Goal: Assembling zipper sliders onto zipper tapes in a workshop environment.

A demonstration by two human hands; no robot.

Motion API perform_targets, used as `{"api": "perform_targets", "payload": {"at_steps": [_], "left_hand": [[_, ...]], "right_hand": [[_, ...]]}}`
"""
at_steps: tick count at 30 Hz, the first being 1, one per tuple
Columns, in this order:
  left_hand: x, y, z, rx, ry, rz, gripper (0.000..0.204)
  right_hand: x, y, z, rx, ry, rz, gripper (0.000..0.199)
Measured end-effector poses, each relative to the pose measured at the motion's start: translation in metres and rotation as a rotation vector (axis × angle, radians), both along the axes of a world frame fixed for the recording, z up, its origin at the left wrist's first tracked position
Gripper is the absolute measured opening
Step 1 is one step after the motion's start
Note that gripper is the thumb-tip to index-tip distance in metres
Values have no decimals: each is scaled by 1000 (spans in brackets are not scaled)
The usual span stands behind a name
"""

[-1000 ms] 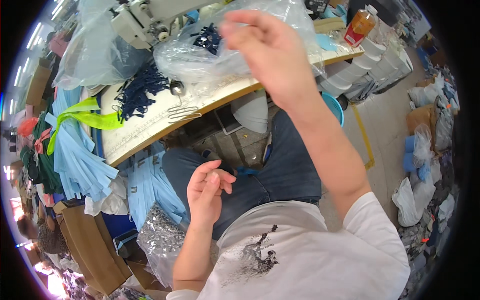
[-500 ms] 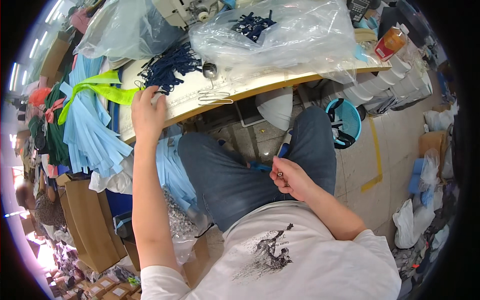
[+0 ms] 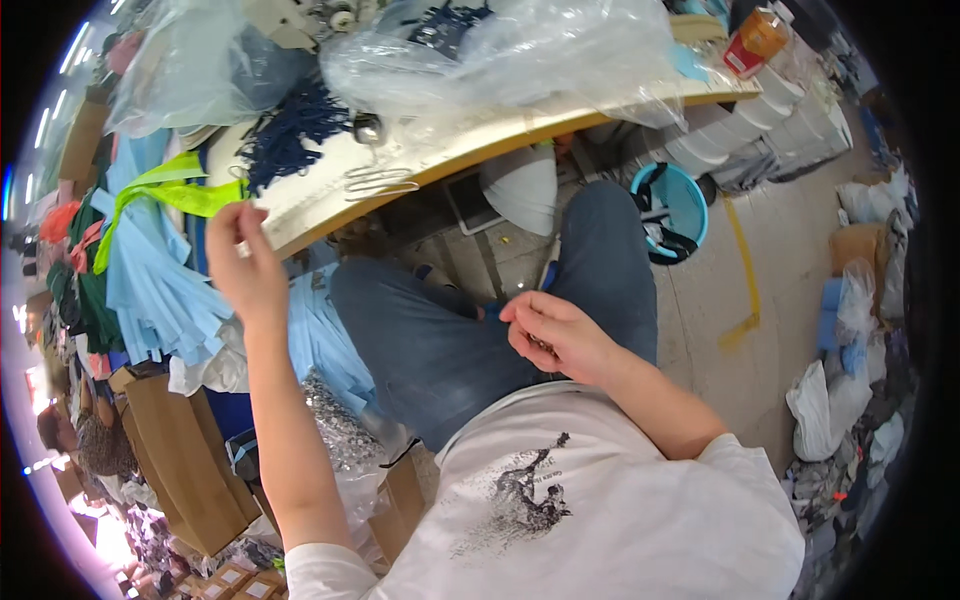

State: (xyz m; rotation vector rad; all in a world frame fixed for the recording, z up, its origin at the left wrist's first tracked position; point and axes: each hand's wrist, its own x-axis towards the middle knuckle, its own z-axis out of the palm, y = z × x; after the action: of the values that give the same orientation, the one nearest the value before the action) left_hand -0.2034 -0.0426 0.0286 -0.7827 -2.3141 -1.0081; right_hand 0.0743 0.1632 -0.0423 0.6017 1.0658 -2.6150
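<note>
My left hand [image 3: 246, 265] is over the table's left front edge, its fingers loosely bent and a gap between them, with nothing visible in them. Just past the fingertips lies a neon yellow-green fabric strip [image 3: 190, 199]. A heap of navy fabric loops [image 3: 293, 138] is on the table beyond it. Above my lap, my right hand [image 3: 565, 338] is curled closed around small metal pieces [image 3: 541, 344], mostly hidden by the fingers. Light blue fabric strips [image 3: 160, 275] hang at the table's left end.
The white table [image 3: 440, 140] has a wooden front edge. A bent wire piece [image 3: 378, 183] and clear plastic bags [image 3: 530, 70] lie on it. An orange bottle [image 3: 757, 42] stands at its right end. Below are a turquoise basket [image 3: 688, 205] and, at left, a cardboard box [image 3: 180, 460].
My left hand has drawn back from the navy heap toward me. My right hand has risen slightly and turned, its fingers covering more of the metal pieces. The whole view has shifted.
</note>
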Motion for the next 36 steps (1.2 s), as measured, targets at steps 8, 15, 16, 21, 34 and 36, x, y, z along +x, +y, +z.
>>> {"api": "perform_targets", "payload": {"at_steps": [8,15,16,21,34,36], "left_hand": [[127,13,-33,646,-853,-286,20],[172,22,-56,565,-980,-540,15],[174,26,-55,527,-896,-543,14],[186,31,-41,691,-1101,-506,16],[198,31,-32,428,-982,-397,17],[200,30,-32,388,-974,-368,15]], "right_hand": [[0,9,14,-276,96,9,23],[4,7,14,-223,183,-11,22],[4,6,16,-197,195,-20,22],[3,5,18,-157,201,-63,14],[-1,3,20,-36,116,-102,13],[-3,3,24,-30,107,-101,14]]}}
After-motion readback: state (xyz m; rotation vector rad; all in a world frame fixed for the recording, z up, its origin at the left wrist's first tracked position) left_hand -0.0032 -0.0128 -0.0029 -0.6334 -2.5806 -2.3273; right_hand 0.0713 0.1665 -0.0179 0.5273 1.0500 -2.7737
